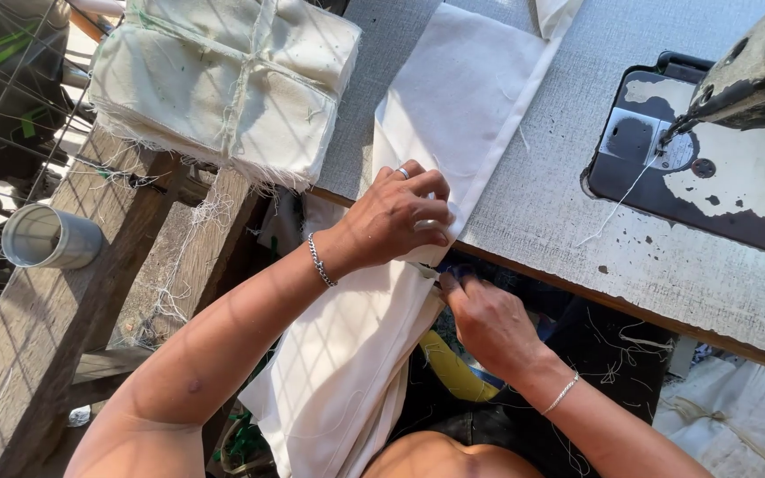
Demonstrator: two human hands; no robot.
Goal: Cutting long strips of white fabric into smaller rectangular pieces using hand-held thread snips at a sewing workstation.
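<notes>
**Both hands on white cloth at the table edge**

Low in the frame, the white cloth (347, 354) hung down off the table (568, 239) over the person's lap. At centre, the right hand (489, 323) pinched the cloth's edge just under the table rim. Just above, the left hand (396, 217) lay curled on the cloth, fingers pressed together. Farther off, a sewing machine (728, 133) sat at upper right, and a tied bundle of fabric pieces (223, 75) at upper left.

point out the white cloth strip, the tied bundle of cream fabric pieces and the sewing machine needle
white cloth strip (462, 97), head view, flat middle
tied bundle of cream fabric pieces (223, 80), head view, top face
sewing machine needle (668, 137), head view, tip area
</notes>
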